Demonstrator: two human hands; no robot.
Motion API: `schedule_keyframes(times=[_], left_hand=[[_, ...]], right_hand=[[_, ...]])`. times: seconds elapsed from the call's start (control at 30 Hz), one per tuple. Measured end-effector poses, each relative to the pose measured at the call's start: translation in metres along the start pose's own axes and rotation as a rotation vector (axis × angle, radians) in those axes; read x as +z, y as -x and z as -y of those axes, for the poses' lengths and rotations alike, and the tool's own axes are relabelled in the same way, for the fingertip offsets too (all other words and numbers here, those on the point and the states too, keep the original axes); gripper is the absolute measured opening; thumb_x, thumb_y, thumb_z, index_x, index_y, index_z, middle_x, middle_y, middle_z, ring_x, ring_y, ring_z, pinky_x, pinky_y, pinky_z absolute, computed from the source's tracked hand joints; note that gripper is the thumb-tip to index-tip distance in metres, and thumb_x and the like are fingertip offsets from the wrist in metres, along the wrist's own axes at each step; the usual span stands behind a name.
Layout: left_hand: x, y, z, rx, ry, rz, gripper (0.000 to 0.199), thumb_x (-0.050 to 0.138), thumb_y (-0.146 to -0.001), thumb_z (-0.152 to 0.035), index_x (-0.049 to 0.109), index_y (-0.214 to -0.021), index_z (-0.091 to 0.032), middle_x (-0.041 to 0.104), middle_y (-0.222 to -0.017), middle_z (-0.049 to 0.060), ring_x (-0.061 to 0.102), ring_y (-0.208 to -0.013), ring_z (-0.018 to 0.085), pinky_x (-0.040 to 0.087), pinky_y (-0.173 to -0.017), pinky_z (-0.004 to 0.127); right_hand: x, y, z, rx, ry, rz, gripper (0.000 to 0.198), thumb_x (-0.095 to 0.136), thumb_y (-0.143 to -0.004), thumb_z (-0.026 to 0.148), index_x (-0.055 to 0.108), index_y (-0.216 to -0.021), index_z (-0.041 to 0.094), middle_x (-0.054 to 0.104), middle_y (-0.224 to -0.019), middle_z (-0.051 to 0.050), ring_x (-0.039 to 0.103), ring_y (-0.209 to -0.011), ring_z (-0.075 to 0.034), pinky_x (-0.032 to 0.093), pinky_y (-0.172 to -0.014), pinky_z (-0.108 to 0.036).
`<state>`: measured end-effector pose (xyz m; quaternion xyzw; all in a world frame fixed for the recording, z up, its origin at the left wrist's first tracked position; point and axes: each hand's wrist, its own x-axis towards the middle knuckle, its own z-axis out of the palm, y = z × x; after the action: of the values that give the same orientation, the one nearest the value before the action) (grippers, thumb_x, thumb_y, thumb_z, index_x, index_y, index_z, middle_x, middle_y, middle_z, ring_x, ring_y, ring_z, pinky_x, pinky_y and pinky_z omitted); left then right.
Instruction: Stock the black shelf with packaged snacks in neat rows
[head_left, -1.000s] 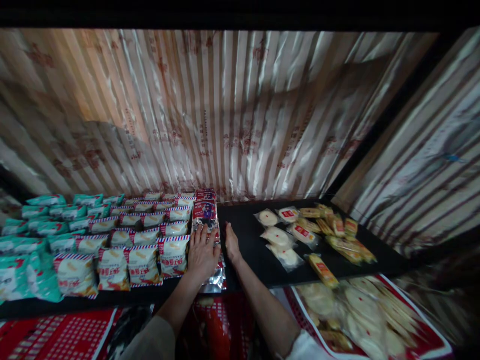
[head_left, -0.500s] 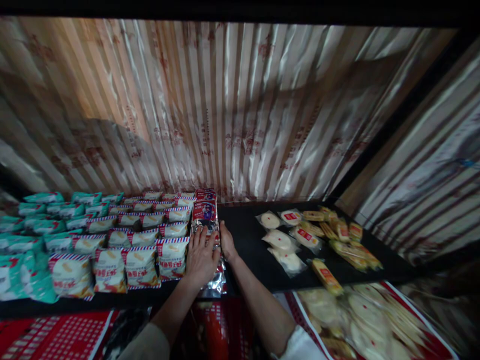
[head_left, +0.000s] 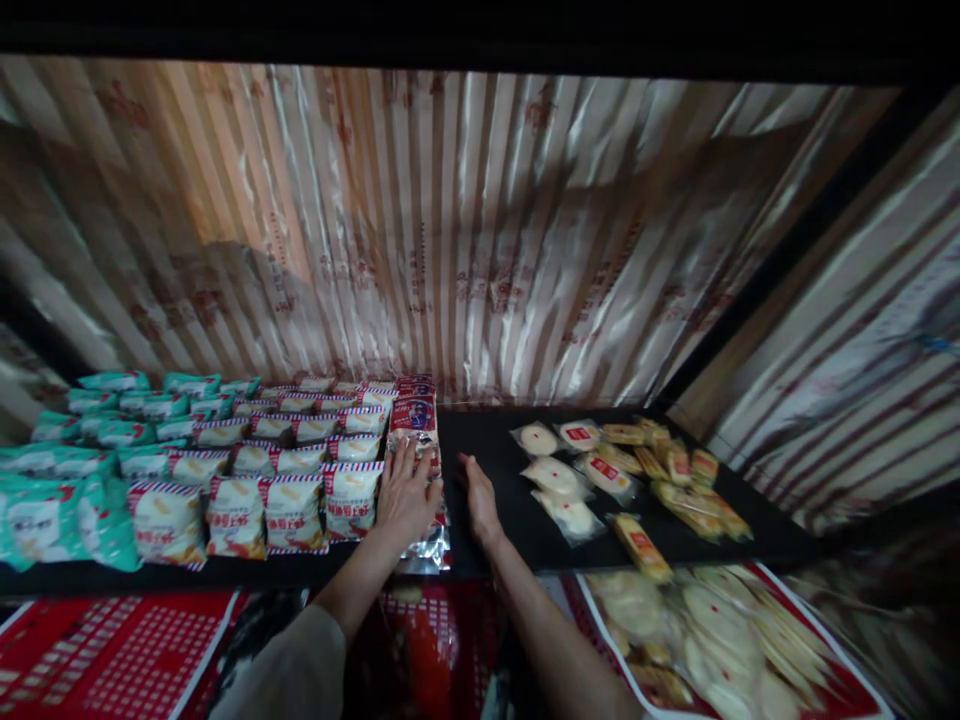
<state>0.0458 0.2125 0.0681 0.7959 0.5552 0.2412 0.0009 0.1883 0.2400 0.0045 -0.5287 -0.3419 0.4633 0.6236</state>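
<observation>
My left hand (head_left: 407, 495) lies flat, fingers stretched out, on a row of dark red and silver snack packets (head_left: 413, 413) on the black shelf. Nothing is gripped in it. My right hand (head_left: 480, 497) stands edge-on on the bare shelf just right of that row, apart from the packets, with its fingers extended and empty. Close beside my left hand are rows of white snack bags (head_left: 352, 500) with red and blue striped tops. Right of my right hand lie round pale flat cakes (head_left: 556, 478) in clear wrappers.
Teal snack bags (head_left: 45, 520) fill the shelf's left end. Yellow wrapped snacks (head_left: 643, 548) lie toward the right. Below the black shelf (head_left: 487, 430) stand a red basket (head_left: 150, 640) and a red-and-white bin (head_left: 600, 630) of flat cakes. Striped sheeting (head_left: 480, 220) hangs behind.
My right hand has moved away from the dark red packets, to the right, leaving a gap. My left hand stays on the packets. The view has shifted slightly.
</observation>
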Motion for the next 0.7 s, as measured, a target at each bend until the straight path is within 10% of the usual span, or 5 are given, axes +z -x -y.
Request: schedule_keyframes(times=[0.27,0.43,0.7], left_hand=[[-0.018,0.014,-0.001,0.069,0.199,-0.028,0.042,0.035,-0.091,-0.029,0.049,-0.125,-0.011,0.043,-0.139,0.012,0.028,-0.135,0.023,0.028,-0.109,0.042],[-0.033,0.096,-0.006,0.084,0.489,-0.118,0.032,0.030,-0.091,-0.022,0.060,-0.100,-0.016,0.064,-0.102,0.009,0.055,-0.103,0.016,0.043,-0.095,0.034],[0.039,0.223,0.017,-0.680,0.383,0.393,0.030,0.037,-0.084,-0.014,0.061,-0.102,-0.014,0.066,-0.103,0.011,0.062,-0.097,0.018,0.048,-0.085,0.029]], right_hand=[[-0.015,0.081,0.021,-0.082,-0.037,-0.090,0.049,0.053,-0.076,0.057,0.063,-0.103,0.017,0.063,-0.111,-0.010,0.060,-0.098,-0.023,0.048,-0.079,-0.034],[-0.026,0.153,-0.003,-0.045,0.082,-0.001,0.034,0.050,-0.081,0.050,0.064,-0.087,0.020,0.067,-0.085,-0.004,0.060,-0.077,-0.018,0.046,-0.072,-0.030],[-0.004,0.182,-0.092,0.280,0.545,0.504,0.016,0.059,-0.071,0.033,0.070,-0.079,0.025,0.070,-0.082,-0.004,0.061,-0.081,-0.024,0.044,-0.080,-0.037]])
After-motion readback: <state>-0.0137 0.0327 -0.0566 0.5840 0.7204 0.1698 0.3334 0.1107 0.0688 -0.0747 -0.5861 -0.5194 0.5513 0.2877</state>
